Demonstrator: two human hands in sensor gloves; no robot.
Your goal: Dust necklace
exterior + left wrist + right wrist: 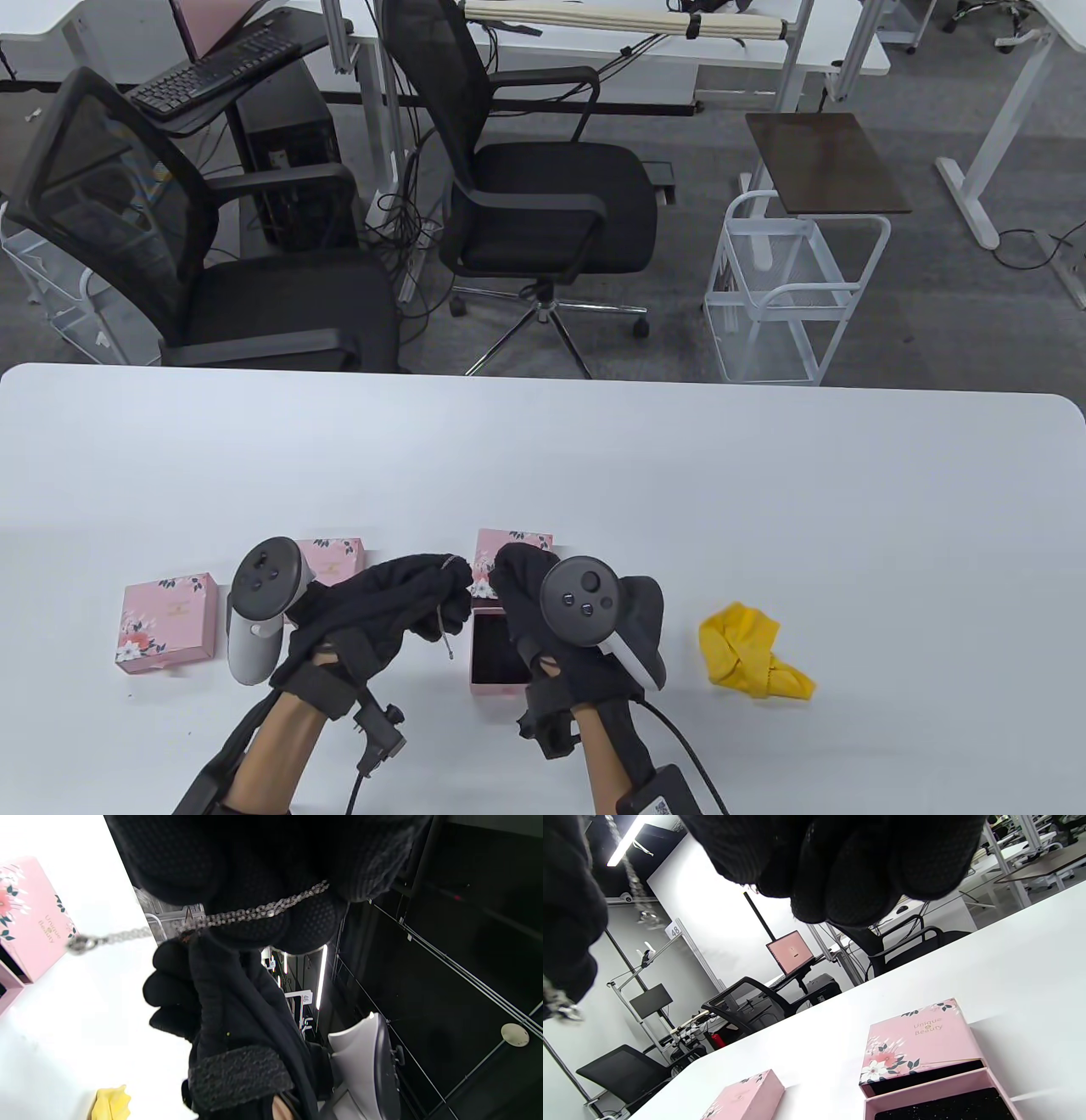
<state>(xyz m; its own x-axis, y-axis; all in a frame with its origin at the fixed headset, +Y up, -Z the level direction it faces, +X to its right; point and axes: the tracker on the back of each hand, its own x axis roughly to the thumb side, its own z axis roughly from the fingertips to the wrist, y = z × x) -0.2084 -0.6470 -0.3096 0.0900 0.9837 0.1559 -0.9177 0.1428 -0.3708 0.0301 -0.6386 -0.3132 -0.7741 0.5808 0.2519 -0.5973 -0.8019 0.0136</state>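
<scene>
Bright, even overhead light floods the glossy white table (764,526), shadows soft and short beside the crumpled yellow cloth (751,652). In the left wrist view the thin silver chain necklace (254,911) blurs toward its clasp; ceiling strip lights glare. The table view's edges bow.

High table view; 2 close, tilted wrist views, sharing pink box (916,1039).
</scene>
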